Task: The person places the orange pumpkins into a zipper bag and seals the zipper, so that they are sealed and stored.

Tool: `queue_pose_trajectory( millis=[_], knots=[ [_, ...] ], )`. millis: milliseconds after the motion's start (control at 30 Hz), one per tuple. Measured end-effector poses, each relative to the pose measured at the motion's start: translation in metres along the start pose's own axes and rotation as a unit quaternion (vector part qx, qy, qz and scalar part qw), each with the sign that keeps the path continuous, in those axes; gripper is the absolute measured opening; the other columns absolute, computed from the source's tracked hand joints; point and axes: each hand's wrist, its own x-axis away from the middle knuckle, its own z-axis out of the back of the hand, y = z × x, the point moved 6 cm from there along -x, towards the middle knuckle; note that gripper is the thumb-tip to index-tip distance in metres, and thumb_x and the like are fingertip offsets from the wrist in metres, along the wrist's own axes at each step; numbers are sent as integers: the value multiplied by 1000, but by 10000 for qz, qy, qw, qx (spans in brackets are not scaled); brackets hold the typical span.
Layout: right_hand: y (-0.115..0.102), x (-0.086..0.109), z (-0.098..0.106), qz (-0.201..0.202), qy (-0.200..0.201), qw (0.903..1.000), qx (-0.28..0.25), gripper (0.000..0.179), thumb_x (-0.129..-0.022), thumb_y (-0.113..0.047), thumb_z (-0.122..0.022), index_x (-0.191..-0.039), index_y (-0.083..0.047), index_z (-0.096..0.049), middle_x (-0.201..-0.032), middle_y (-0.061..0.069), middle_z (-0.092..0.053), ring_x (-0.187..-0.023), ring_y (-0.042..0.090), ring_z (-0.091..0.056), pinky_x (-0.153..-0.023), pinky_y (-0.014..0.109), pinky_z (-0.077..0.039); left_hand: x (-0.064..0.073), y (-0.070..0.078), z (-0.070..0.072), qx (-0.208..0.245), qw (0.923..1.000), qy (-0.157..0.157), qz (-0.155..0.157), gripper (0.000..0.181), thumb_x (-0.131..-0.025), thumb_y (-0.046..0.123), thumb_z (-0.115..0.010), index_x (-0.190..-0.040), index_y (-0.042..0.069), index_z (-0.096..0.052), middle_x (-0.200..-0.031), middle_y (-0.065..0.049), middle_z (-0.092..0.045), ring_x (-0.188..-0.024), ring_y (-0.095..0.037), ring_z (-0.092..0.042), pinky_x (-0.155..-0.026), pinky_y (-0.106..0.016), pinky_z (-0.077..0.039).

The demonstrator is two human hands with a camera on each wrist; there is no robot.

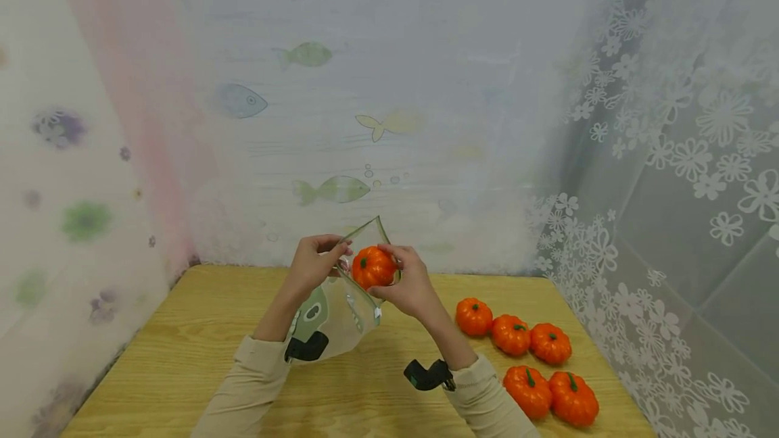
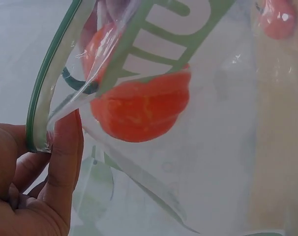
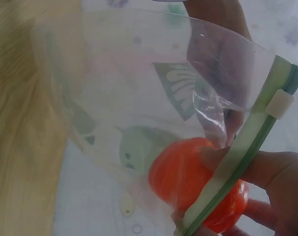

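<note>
A clear zip bag (image 1: 349, 320) with green print and a green-edged top hangs over the table, its mouth spread wide. My left hand (image 1: 313, 265) pinches the bag's edge at the left side of the mouth; the left wrist view shows thumb and fingers on the green zip strip (image 2: 45, 73). My right hand (image 1: 410, 280) grips a small orange pumpkin (image 1: 372, 268) with a green stem, right in the mouth of the bag. In the right wrist view the pumpkin (image 3: 188, 177) shows partly through the plastic, and a white slider (image 3: 280, 103) sits on the zip strip.
Several more orange pumpkins (image 1: 511, 335) lie in two rows at the right of the wooden table (image 1: 201, 350). Patterned curtains (image 1: 426, 86) with fish and flowers hang behind and at the sides. A black camera mount (image 1: 429, 375) is worn on each wrist.
</note>
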Motion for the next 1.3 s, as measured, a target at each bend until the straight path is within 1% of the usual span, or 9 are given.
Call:
queue_pose_trajectory(
  millis=[100, 167, 400, 533, 700, 833, 967, 1167, 1300],
  knots=[
    [2, -1, 0, -153, -106, 9995, 273, 72, -75, 0, -88, -141, -5, -59, -135, 21, -52, -117, 38, -55, -93, 52, -58, 1, 0, 2, 26, 10000, -31, 18, 27, -104, 10, -58, -120, -9, -68, -96, -12, -72, -67, -8, -66, -62, -22, -60],
    [2, 0, 1, -269, -112, 9987, 428, 73, -74, 2, -88, -141, -4, -59, -135, 23, -51, -117, 40, -55, -93, 53, -58, 2, 0, 3, 90, 9999, -44, 58, 28, -104, 10, -57, -122, -10, -66, -95, -11, -72, -67, -8, -67, -62, -22, -61],
    [7, 3, 5, -699, 28, 9948, 738, 77, -72, 1, -89, -142, -3, -58, -134, 24, -50, -120, 43, -53, -94, 56, -57, 4, -2, 5, 220, 9995, -114, 173, 30, -104, 6, -57, -127, -12, -63, -99, -14, -72, -67, -8, -69, -63, -22, -60],
    [8, 3, 4, -788, 1, 9950, 607, 77, -73, -1, -89, -143, -4, -57, -135, 24, -50, -120, 42, -53, -96, 55, -56, 3, -3, 1, 249, 9994, -149, 175, 29, -103, 5, -57, -125, -12, -63, -98, -13, -72, -66, -8, -68, -62, -21, -60],
    [7, 3, 2, -701, -43, 9967, 414, 77, -75, -4, -89, -143, -1, -55, -134, 24, -50, -118, 41, -56, -95, 53, -57, 2, -8, -3, 228, 9994, -102, 256, 28, -103, 5, -58, -124, -12, -65, -95, -11, -72, -65, -8, -67, -61, -21, -60],
    [8, 3, 2, -653, -56, 9977, 165, 76, -75, -2, -88, -143, 1, -54, -136, 25, -50, -121, 44, -57, -94, 52, -58, 2, -9, -3, 184, 9995, -113, 233, 27, -103, 6, -58, -123, -11, -65, -95, -11, -72, -66, -9, -68, -61, -21, -60],
    [10, 2, 2, -708, -61, 9975, -49, 76, -77, -4, -87, -144, 1, -52, -140, 25, -48, -125, 48, -55, -93, 52, -59, 2, -7, -3, 167, 9996, -141, 190, 26, -103, 6, -58, -122, -10, -66, -95, -12, -72, -66, -9, -68, -61, -22, -60],
    [12, 2, 2, -807, -43, 9963, -303, 74, -81, -6, -85, -145, 1, -50, -144, 24, -47, -126, 50, -55, -91, 50, -60, 1, -5, -3, 81, 9998, -139, 120, 26, -103, 7, -58, -122, -10, -67, -97, -14, -72, -65, -8, -67, -60, -21, -59],
    [11, 3, 3, -864, -29, 9953, -435, 72, -82, -10, -85, -145, -3, -52, -146, 22, -48, -127, 47, -56, -90, 49, -60, 0, -5, -1, 5, 9999, -100, 90, 27, -104, 7, -58, -122, -11, -67, -101, -21, -72, -65, -7, -66, -60, -21, -59]
  ],
)
